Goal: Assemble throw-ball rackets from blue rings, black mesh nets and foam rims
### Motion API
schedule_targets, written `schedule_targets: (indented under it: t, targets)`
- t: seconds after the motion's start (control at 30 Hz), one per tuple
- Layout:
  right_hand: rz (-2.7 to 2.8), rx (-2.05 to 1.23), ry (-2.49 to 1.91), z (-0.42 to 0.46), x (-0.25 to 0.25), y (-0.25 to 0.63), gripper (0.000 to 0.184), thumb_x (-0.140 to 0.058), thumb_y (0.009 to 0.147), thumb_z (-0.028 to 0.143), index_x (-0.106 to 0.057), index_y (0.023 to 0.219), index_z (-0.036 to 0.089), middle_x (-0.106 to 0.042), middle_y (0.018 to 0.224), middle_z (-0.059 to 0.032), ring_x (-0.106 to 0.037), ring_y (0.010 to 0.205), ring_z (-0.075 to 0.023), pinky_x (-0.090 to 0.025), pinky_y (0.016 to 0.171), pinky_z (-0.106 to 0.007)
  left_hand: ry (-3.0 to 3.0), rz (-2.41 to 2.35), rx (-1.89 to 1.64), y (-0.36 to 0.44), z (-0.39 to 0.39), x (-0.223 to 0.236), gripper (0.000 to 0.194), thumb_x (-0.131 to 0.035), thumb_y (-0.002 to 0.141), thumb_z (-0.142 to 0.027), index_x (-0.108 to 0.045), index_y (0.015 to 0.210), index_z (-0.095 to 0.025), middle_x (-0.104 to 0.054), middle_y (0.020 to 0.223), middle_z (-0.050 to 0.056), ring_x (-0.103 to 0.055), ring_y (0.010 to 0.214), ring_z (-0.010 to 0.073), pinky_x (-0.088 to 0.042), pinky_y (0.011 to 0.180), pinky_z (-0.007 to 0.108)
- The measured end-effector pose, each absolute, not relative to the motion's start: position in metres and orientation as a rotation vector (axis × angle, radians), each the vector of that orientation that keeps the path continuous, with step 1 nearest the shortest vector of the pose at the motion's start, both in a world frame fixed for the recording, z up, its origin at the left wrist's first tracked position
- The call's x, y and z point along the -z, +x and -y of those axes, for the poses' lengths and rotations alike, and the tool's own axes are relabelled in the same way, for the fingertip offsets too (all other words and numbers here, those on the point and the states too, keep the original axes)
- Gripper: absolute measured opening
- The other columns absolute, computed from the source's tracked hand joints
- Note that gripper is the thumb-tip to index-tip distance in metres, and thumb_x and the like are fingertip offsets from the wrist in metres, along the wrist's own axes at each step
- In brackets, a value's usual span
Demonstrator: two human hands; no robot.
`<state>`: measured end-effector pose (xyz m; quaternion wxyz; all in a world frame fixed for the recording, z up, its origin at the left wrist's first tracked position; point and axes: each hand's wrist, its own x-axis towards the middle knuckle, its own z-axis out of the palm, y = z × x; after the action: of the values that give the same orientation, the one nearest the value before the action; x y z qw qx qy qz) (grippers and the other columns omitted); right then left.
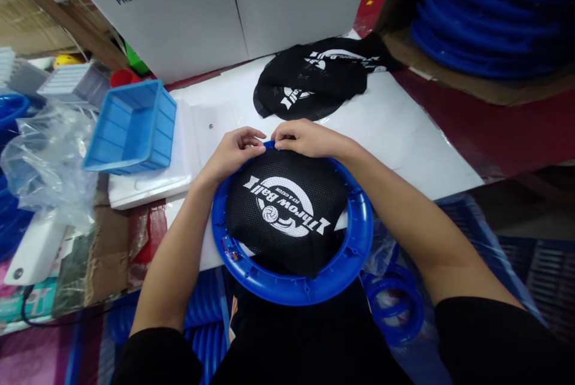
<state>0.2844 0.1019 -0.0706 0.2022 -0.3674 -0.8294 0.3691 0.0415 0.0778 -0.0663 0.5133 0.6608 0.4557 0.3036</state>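
A blue plastic ring point(359, 229) lies at the near edge of the white work surface, in front of my body. Across it is a black mesh cloth point(287, 211) printed with a white "Throw Ball" logo; the cloth's lower part hangs loose inside the ring, leaving gaps at the sides. At the far rim, my left hand point(240, 150) is closed, thumb and fingers pinching the ring's edge. My right hand point(303, 138) pinches the cloth's edge against the rim just beside it. What exactly lies under the fingertips is hidden. A small circuit with wires point(233, 255) shows on the ring's left side.
More black printed cloths point(314, 79) lie beyond my hands, before a white carton point(202, 8). A blue bin point(130, 127) stands at left on a white slab, near a clear plastic bag point(49, 163). Stacked blue rings point(485, 26) fill a box at right.
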Motion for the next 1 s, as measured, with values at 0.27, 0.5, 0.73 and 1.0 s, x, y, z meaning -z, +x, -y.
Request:
schedule_targets:
  t: [0.27,0.5,0.73,1.0]
  targets:
    - [2.314,-1.022,-1.042,-0.101,0.068,0.285,0.014,-0.066,0.091,0.025,-0.077,0.088,0.018,-0.080,0.114,-0.0092,-0.071,0.104,-0.0242,-0.048,0.095,-0.037,1.735,-1.169,-0.729,0.046,-0.077,0.066,0.026,-0.074,0.083,-0.023,-0.074,0.107,-0.016,-0.075,0.088,0.003,-0.060,0.070,0.0132,-0.045,0.068,0.029]
    - [2.320,-0.949,-1.055,-0.097,0.067,0.284,0.014,-0.065,0.090,0.021,-0.078,0.088,0.017,-0.081,0.112,-0.0095,-0.071,0.103,-0.0238,-0.049,0.094,-0.036,1.917,-1.160,-0.705,0.048,-0.076,0.062,0.006,-0.072,0.081,-0.017,-0.075,0.086,-0.017,-0.076,0.085,0.003,-0.060,0.074,0.0151,-0.046,0.071,0.031]
    - [2.258,-0.916,-1.007,-0.093,0.070,0.284,0.013,-0.063,0.090,0.022,-0.075,0.091,0.019,-0.079,0.103,-0.0083,-0.070,0.098,-0.0237,-0.051,0.093,-0.037,2.136,-1.120,-0.634,0.043,-0.066,0.055,0.017,-0.062,0.089,-0.018,-0.078,0.093,-0.021,-0.077,0.093,0.004,-0.063,0.080,0.0178,-0.050,0.078,0.033]
    - [2.386,-0.809,-0.728,-0.086,0.069,0.283,0.014,-0.060,0.092,0.024,-0.074,0.092,0.021,-0.072,0.124,-0.0135,-0.067,0.117,-0.0289,-0.050,0.108,-0.047,2.413,-1.124,-0.537,0.046,-0.052,0.056,0.016,-0.064,0.100,-0.031,-0.076,0.107,-0.022,-0.072,0.109,0.007,-0.064,0.088,0.0214,-0.049,0.086,0.038]
